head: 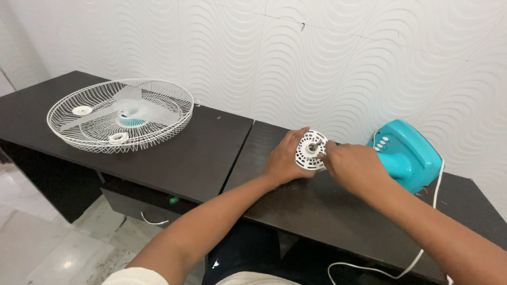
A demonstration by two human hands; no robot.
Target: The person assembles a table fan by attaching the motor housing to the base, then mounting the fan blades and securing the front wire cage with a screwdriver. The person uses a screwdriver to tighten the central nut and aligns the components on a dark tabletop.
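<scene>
Well off to the left of where I grip, a white wire fan guard lies flat on the dark table, with translucent fan blades (teal at the hub) and two small white caps resting inside it. Just beyond my grip to the right sits the teal fan base, its white cord trailing off the table's front edge. Behind everything stands a white wall of wavy tiles.

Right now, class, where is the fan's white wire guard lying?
In the head view the white wire guard lies far left on the dark table, holding the fan blade, apart from both hands.
</scene>
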